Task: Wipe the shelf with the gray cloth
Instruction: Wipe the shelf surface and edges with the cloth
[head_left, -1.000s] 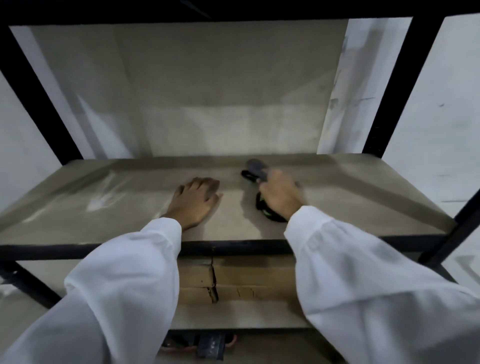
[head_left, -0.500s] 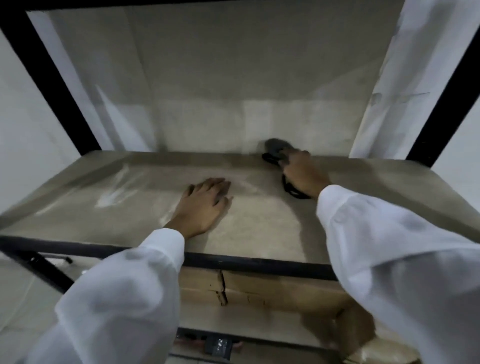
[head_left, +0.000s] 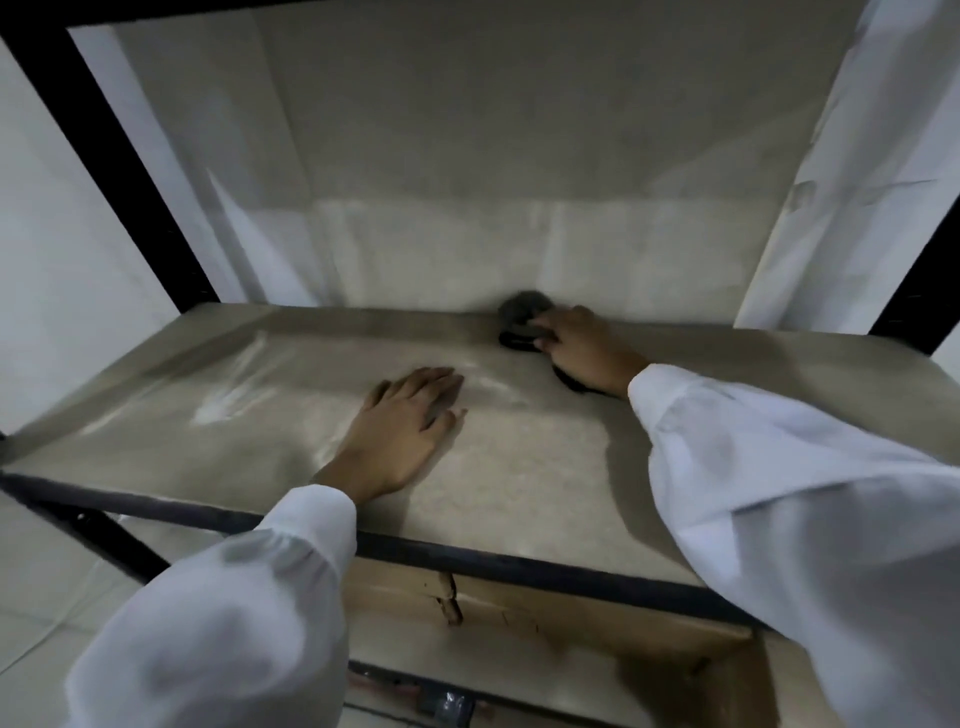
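The shelf (head_left: 270, 415) is a beige board in a black metal frame, dusty with pale streaks at the left. My right hand (head_left: 582, 348) is shut on the gray cloth (head_left: 522, 312), pressing it against the shelf at the back edge, right of centre, where the board meets the rear panel. Part of the cloth shows dark under my wrist. My left hand (head_left: 402, 431) lies flat, palm down, fingers together, on the middle of the shelf, holding nothing. Both arms wear white sleeves.
Black uprights (head_left: 109, 156) stand at the back left and back right (head_left: 924, 280) corners. A black front rail (head_left: 519, 564) edges the shelf. Below it sits a brown cardboard box (head_left: 571, 618) on a lower shelf. White walls lie on both sides.
My right hand has pushed the cloth from the shelf's middle away to the back edge. The left hand has stayed flat in about the same place. My view has moved closer.
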